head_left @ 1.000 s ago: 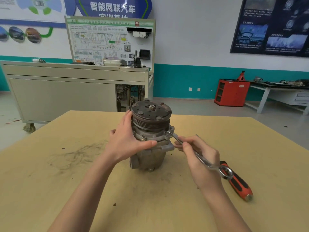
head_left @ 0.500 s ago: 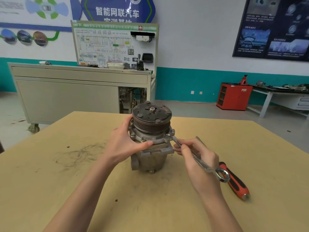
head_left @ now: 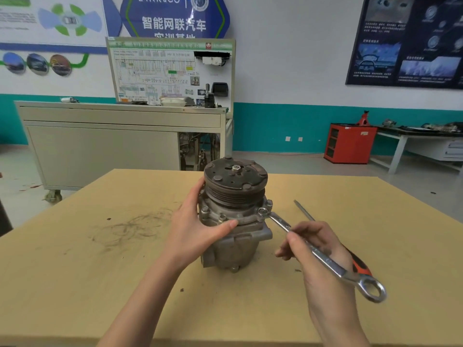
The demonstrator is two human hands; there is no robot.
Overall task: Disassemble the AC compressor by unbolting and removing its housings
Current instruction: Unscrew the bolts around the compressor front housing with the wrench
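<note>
You are on the unbolting step. The AC compressor stands upright near the middle of the surface, pulley on top, and no housing has come off yet. Your left hand wraps the body from 9 o'clock, thumb laid across the front of the flange and fingers reaching round behind the pulley. Your right hand is curled round the shank of the wrench, whose ring end sticks out past your palm toward 4 o'clock. The open end sits at the flange bolt at about 4 o'clock on the rim. From this angle it looks engaged, though I cannot tell whether it is fully seated on the flats. The next move calls for a short loosening swing of the wrench while your left hand resists the twist, so the compressor neither turns nor tips. Then reseat it and repeat. More bolt heads show at 7 and 8 o'clock on the flange and will need the same. A screwdriver lies on the surface behind your right hand, partly hidden.
</note>
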